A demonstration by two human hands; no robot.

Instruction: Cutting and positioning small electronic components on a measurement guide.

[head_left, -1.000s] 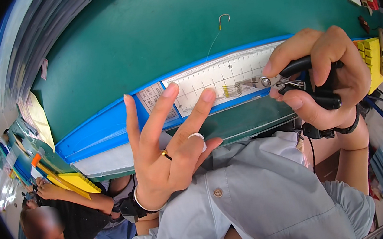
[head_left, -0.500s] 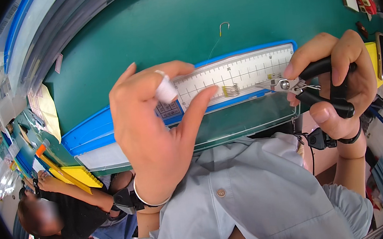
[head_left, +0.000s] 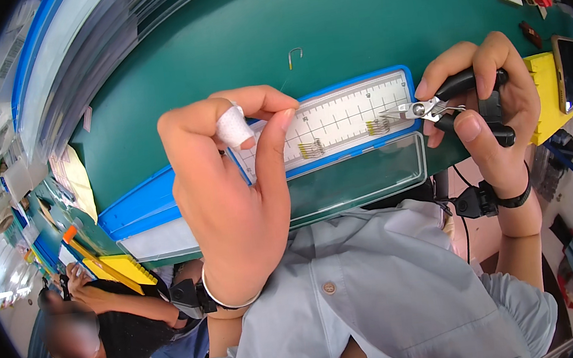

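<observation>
My left hand (head_left: 232, 192), a white tape wrap (head_left: 230, 125) on one finger, pinches thumb and forefinger together over the ruled box. A thin, faint fishing line runs from that pinch to a fish hook (head_left: 296, 56) lying beyond on the green table. In my right hand (head_left: 494, 98) are small black-handled snips (head_left: 422, 110), pointed jaws toward the left, over the box's right part. The long blue-rimmed box (head_left: 336, 121) has a white ruled base. Two small rows of hooks lie in it: one row of hooks (head_left: 311, 150) near the middle, another (head_left: 377, 127) under the snips' tips.
The box's clear lid (head_left: 360, 178) is folded open on the near side. To the left lies another blue box (head_left: 139, 207). A phone (head_left: 572, 75) rests on a yellow holder (head_left: 544, 92) at right. A co-worker (head_left: 122, 308) sits at lower left.
My left thumb and forefinger have closed from apart into a pinch. Hook, box and right hand with the snips appear shifted left in view.
</observation>
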